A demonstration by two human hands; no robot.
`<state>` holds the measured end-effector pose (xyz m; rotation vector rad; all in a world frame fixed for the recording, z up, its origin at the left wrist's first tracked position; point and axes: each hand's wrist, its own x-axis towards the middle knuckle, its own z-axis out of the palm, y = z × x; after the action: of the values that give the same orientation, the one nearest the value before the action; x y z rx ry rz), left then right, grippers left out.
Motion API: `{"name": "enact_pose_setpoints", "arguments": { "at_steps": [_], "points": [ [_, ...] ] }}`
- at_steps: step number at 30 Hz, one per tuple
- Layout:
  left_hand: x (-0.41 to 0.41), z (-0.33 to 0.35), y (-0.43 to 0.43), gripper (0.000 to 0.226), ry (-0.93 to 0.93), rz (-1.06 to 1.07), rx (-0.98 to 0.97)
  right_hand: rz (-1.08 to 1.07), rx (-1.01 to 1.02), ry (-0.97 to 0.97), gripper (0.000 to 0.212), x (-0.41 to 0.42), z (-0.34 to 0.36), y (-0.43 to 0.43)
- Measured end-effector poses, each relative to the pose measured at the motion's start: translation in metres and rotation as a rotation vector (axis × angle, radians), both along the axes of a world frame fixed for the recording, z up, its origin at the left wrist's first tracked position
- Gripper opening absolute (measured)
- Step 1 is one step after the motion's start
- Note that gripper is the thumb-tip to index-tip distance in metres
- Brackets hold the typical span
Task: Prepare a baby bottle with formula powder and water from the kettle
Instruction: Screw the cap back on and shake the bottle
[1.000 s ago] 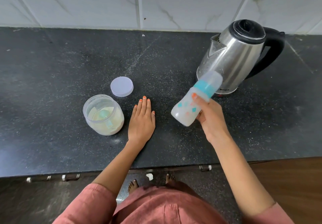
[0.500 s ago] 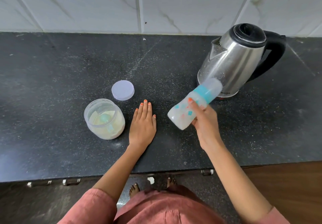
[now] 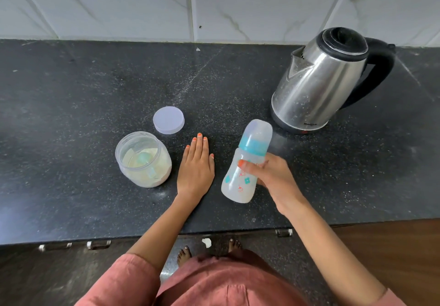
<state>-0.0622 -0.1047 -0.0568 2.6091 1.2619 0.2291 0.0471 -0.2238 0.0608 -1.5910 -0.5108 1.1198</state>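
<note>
At the near side of the counter, right of centre: the thumb (image 3: 246, 164) and the curled fingers of the right hand (image 3: 271, 178) wrap the waist of the baby bottle (image 3: 238, 186). The bottle is held tilted, base toward us and cap end pointing away toward the kettle (image 3: 316, 86).

We note how the bottle looks: a translucent, milky body with small teal and orange prints, a teal collar and a frosted dome cap in place. We cannot tell what it holds.

The left hand (image 3: 196, 167) lies palm down on the black speckled countertop (image 3: 71, 91), fingers straight and together, between the bottle and the formula jar (image 3: 152, 174). The jar stands open, with pale powder and a teal scoop (image 3: 142, 158) inside. Its round lid (image 3: 168, 120) lies flat just behind it.

The steel kettle with its black handle stands upright at the back right.
</note>
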Motion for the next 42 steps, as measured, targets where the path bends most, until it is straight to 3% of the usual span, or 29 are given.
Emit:
{"name": "enact_pose_setpoints", "arguments": {
  "at_steps": [5,7,10,11,17,22,27,29,33,39,42],
  "points": [
    [0.0,0.003,-0.001,0.052,-0.015,0.007,0.014,-0.41,0.238,0.254,0.011,0.015,0.004,0.013],
    [0.0,0.003,-0.001,0.049,-0.019,0.001,0.01,-0.341,0.218,0.2,0.013,0.013,0.003,0.013],
    [-0.001,0.004,-0.002,0.049,-0.022,0.007,0.003,-0.006,0.056,0.008,0.015,0.003,0.005,0.004],
    [-0.001,0.005,-0.002,0.049,-0.029,0.01,0.004,0.016,0.045,-0.017,0.016,0.005,0.005,0.003],
    [0.0,0.005,-0.002,0.057,-0.012,0.007,0.008,-0.451,0.243,0.25,0.021,0.018,0.001,0.015],
    [0.0,0.002,-0.001,0.05,-0.001,0.005,-0.004,-0.033,0.044,0.032,0.015,0.001,0.002,0.002],
    [0.0,0.003,-0.001,0.068,-0.023,0.0,0.014,-0.421,0.244,0.259,0.017,0.016,0.004,0.012],
    [0.0,0.004,-0.002,0.065,-0.028,0.008,0.015,-0.358,0.224,0.232,0.016,0.013,0.003,0.012],
    [0.0,0.004,-0.002,0.05,-0.006,0.011,-0.012,0.022,0.062,0.006,0.014,0.002,0.004,0.0],
    [0.0,0.004,-0.001,0.05,-0.021,0.002,-0.003,-0.425,0.267,0.291,0.016,0.02,0.005,0.011],
    [0.0,0.002,-0.001,0.061,-0.023,0.002,0.005,-0.172,0.148,0.172,0.014,0.008,0.002,0.005]
  ]
}}
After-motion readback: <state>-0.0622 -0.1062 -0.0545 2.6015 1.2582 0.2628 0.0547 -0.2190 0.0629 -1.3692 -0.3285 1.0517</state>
